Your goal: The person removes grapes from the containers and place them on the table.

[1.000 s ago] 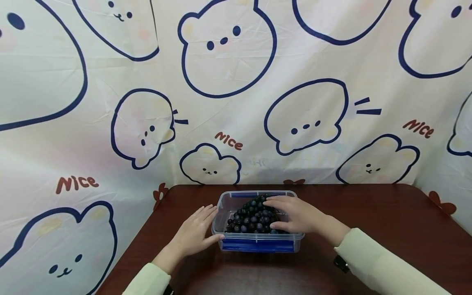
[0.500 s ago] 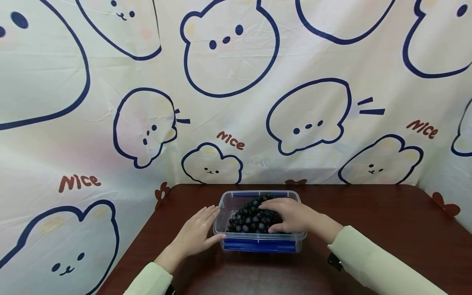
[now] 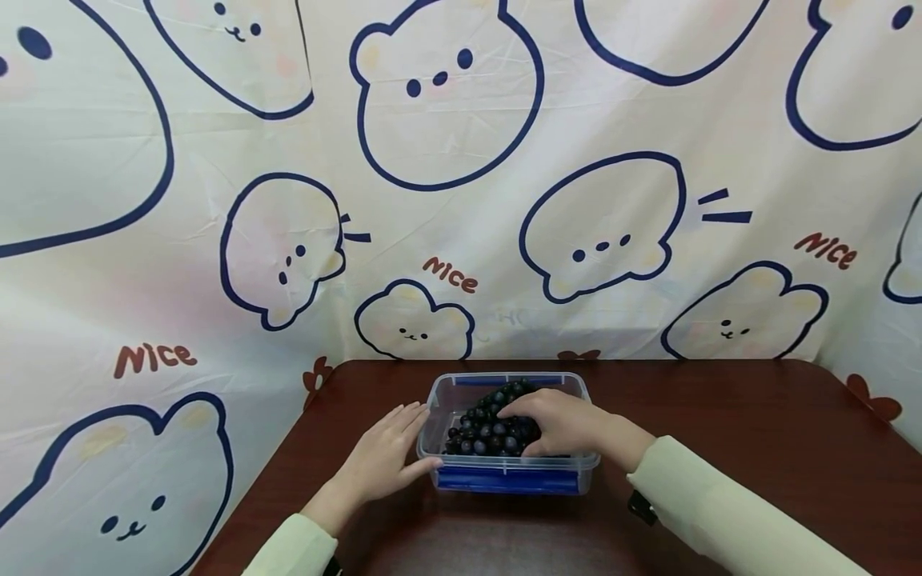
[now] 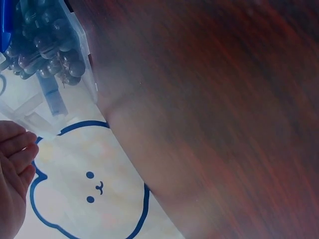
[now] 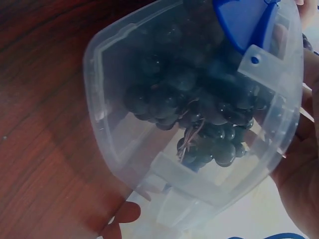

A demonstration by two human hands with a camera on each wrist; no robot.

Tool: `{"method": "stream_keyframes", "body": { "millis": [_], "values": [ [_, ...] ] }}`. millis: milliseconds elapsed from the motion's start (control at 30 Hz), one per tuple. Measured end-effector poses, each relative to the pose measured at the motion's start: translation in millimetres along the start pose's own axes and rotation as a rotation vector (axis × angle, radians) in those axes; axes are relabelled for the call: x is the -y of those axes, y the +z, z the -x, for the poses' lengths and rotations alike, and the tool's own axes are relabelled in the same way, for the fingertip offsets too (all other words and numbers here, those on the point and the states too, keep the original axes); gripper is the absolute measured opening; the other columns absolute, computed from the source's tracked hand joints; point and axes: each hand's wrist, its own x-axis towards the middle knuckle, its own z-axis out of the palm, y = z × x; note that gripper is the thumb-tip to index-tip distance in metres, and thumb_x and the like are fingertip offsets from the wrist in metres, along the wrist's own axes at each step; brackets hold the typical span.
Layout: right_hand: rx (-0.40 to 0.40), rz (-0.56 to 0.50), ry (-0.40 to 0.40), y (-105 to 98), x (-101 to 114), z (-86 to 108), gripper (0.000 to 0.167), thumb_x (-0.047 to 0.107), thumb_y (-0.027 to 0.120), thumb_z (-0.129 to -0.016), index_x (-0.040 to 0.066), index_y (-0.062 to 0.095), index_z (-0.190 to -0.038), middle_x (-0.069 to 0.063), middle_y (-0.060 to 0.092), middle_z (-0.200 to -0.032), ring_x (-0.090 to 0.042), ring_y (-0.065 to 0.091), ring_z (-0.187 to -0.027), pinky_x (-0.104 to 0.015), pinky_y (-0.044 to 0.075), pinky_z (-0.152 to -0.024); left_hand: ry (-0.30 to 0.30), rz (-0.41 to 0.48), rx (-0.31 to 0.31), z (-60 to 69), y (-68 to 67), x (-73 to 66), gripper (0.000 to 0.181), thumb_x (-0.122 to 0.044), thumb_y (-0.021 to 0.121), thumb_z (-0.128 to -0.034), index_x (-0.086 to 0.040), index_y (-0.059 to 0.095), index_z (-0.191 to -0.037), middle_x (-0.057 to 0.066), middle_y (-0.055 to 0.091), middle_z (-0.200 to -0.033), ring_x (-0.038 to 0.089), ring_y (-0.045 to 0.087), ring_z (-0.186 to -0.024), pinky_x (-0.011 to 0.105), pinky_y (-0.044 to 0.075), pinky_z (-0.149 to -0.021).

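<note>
A clear plastic box (image 3: pixel 591 472) with blue clips holds a bunch of dark grapes (image 3: pixel 486 428). The left hand (image 3: pixel 382 456) rests against the box's left side, fingers straight, thumb at the near left corner. Over the right part of the grapes, the right hand (image 3: pixel 569 424) reaches into the box with fingers and thumb curved round part of the bunch. The left wrist view shows the left hand (image 4: pixel 15 169) beside the box wall. In the right wrist view, grapes (image 5: pixel 222 152) and brown stems show through the box, with the right hand (image 5: pixel 299 169) partly behind its wall.
The box stands on a dark reddish-brown table (image 3: pixel 720 408). Behind it hangs a white cloth (image 3: pixel 612 336) printed with blue-outlined animal shapes and the word "Nice". Black wrist devices show below both sleeves.
The right hand has moved left and lower into the grapes, and its fingers have curved round part of the bunch. The left hand has stayed at the box's side.
</note>
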Motion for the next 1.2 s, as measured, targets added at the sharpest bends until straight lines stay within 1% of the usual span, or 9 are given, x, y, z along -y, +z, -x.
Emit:
{"method": "stream_keyframes", "body": {
  "millis": [233, 400, 500, 567, 633, 733, 800, 1067, 1200],
  "values": [
    [0.074, -0.022, 0.055, 1.6, 1.5, -7.4, 0.061, 0.022, 0.081, -0.080, 0.015, 0.057, -0.136, -0.002, 0.056, -0.135, -0.020, 0.052, -0.123, -0.039, 0.049, -0.095, -0.002, 0.011, -0.015, 2.4, 3.2, 1.2, 0.080, -0.063, 0.051, -0.0913, 0.003, 0.054, -0.135, 0.017, 0.051, -0.140, 0.030, 0.044, -0.133, 0.047, 0.033, -0.110],
    [0.103, -0.043, 0.072, 2.5, 3.7, -10.9, 0.060, 0.017, 0.081, -0.080, 0.015, 0.058, -0.135, -0.001, 0.056, -0.135, -0.019, 0.051, -0.124, -0.039, 0.049, -0.095, 0.010, 0.012, -0.028, 3.0, 4.0, 1.5, 0.080, -0.063, 0.051, -0.0912, 0.003, 0.055, -0.135, 0.018, 0.052, -0.139, 0.030, 0.044, -0.132, 0.046, 0.033, -0.110],
    [0.122, -0.062, 0.089, 1.6, 4.0, -13.3, 0.060, 0.013, 0.081, -0.078, 0.016, 0.058, -0.134, -0.001, 0.056, -0.135, -0.016, 0.052, -0.122, -0.035, 0.051, -0.091, 0.012, 0.012, -0.032, 2.5, 3.6, 1.3, 0.079, -0.063, 0.052, -0.0914, 0.003, 0.054, -0.135, 0.018, 0.052, -0.139, 0.030, 0.045, -0.132, 0.046, 0.033, -0.110],
    [0.142, -0.091, 0.107, 0.3, 4.0, -14.7, 0.061, 0.010, 0.081, -0.078, 0.016, 0.058, -0.134, -0.001, 0.055, -0.135, -0.012, 0.056, -0.111, -0.030, 0.053, -0.082, 0.009, 0.012, -0.033, 2.1, 3.2, 1.0, 0.079, -0.062, 0.052, -0.0913, 0.003, 0.054, -0.135, 0.017, 0.051, -0.140, 0.030, 0.045, -0.132, 0.046, 0.032, -0.110],
    [0.165, -0.128, 0.130, -0.9, 3.9, -16.0, 0.062, 0.007, 0.080, -0.078, 0.016, 0.057, -0.135, 0.000, 0.054, -0.136, -0.009, 0.059, -0.087, -0.026, 0.052, -0.069, 0.005, 0.009, -0.032, 1.7, 3.0, 0.8, 0.079, -0.062, 0.052, -0.0913, 0.003, 0.054, -0.135, 0.017, 0.051, -0.140, 0.030, 0.045, -0.132, 0.046, 0.032, -0.110],
    [0.201, -0.187, 0.171, -2.4, 4.7, -17.1, 0.064, 0.002, 0.078, -0.078, 0.017, 0.056, -0.136, 0.000, 0.053, -0.135, -0.009, 0.046, -0.056, -0.025, 0.044, -0.053, 0.005, 0.008, -0.032, 1.4, 2.9, 0.6, 0.079, -0.062, 0.053, -0.0911, 0.003, 0.054, -0.135, 0.017, 0.051, -0.140, 0.030, 0.045, -0.132, 0.045, 0.031, -0.111],
    [0.220, -0.210, 0.192, -3.3, 5.9, -17.6, 0.065, -0.001, 0.076, -0.078, 0.018, 0.055, -0.137, 0.000, 0.053, -0.134, -0.010, 0.038, -0.049, -0.025, 0.039, -0.049, 0.009, 0.007, -0.033, 1.3, 3.0, 0.6, 0.079, -0.062, 0.053, -0.0912, 0.003, 0.054, -0.135, 0.017, 0.051, -0.140, 0.031, 0.045, -0.132, 0.045, 0.031, -0.111],
    [0.265, -0.221, 0.228, -4.0, 8.9, -22.2, 0.065, -0.006, 0.069, -0.079, 0.018, 0.054, -0.137, 0.001, 0.051, -0.131, -0.012, 0.033, -0.049, -0.027, 0.035, -0.049, 0.013, 0.000, -0.035, 0.6, 2.6, 0.4, 0.079, -0.062, 0.052, -0.0913, 0.003, 0.054, -0.135, 0.017, 0.052, -0.139, 0.030, 0.046, -0.131, 0.045, 0.032, -0.111],
    [0.261, -0.204, 0.216, -2.1, 7.6, -25.2, 0.061, -0.003, 0.068, -0.080, 0.018, 0.055, -0.136, 0.000, 0.051, -0.133, -0.012, 0.042, -0.060, -0.028, 0.038, -0.055, 0.017, 0.001, -0.043, 0.4, 2.1, 0.9, 0.078, -0.062, 0.053, -0.0910, 0.004, 0.055, -0.135, 0.017, 0.052, -0.139, 0.030, 0.046, -0.131, 0.045, 0.033, -0.110]
  ]
}}
